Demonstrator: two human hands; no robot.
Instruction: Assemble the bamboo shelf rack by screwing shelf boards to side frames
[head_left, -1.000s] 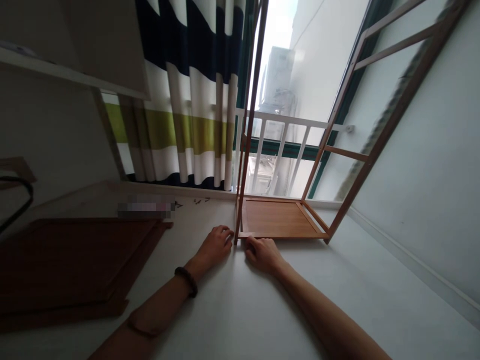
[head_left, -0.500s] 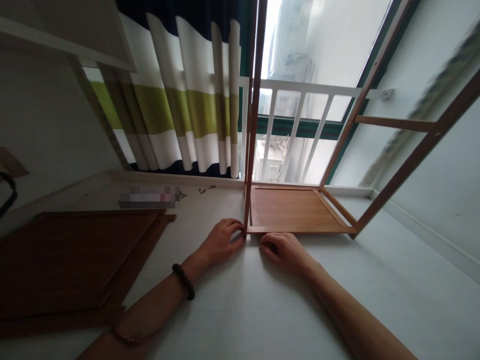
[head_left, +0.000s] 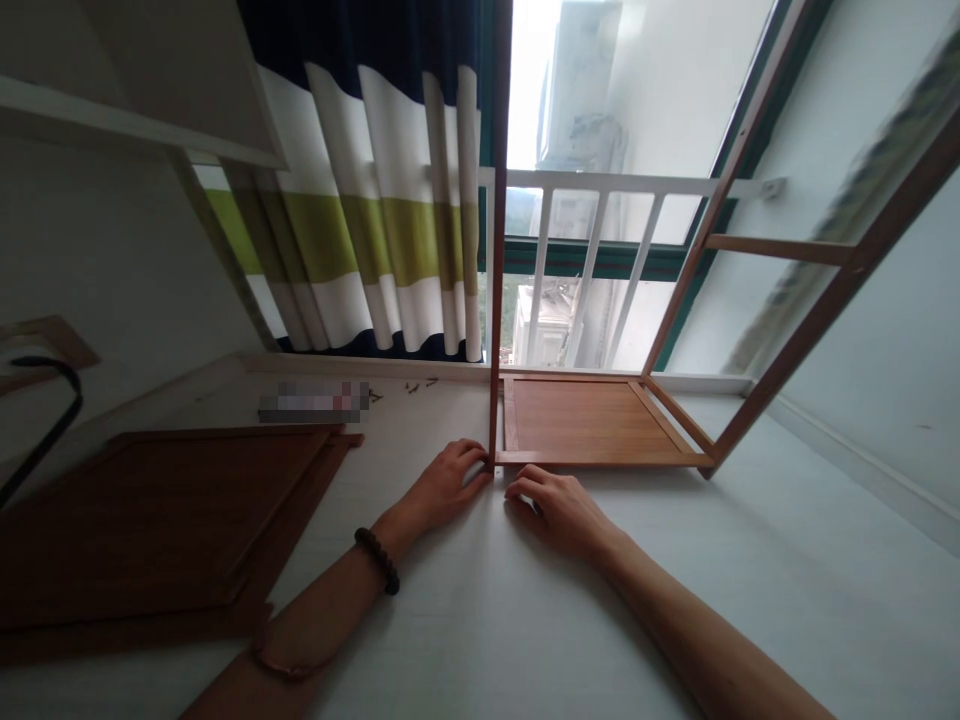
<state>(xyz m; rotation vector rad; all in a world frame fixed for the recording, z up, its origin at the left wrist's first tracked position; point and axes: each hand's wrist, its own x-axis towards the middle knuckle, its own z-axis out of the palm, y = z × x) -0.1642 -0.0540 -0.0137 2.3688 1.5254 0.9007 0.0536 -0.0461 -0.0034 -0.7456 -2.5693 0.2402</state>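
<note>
A wooden rack frame (head_left: 750,140) stands on the white floor by the window, with its bottom shelf panel (head_left: 581,420) lying low. My left hand (head_left: 444,485) rests with curled fingers against the foot of the near upright post (head_left: 498,250), thumb and fingers pinching at its base. Just to the right of that post, my right hand (head_left: 556,505) lies on the floor, its fingertips touching the front edge of the shelf panel. A dark bead bracelet (head_left: 377,560) circles my left wrist.
Dark wooden panels (head_left: 157,520) lie stacked on the floor at the left. Small screws (head_left: 420,384) are scattered near the wall below a striped curtain (head_left: 360,220). A white railing (head_left: 600,260) stands behind the window. A white wall runs along the right.
The view has shifted slightly between frames. Both hands stay at the foot of the post; my right hand has crept a little closer to it.
</note>
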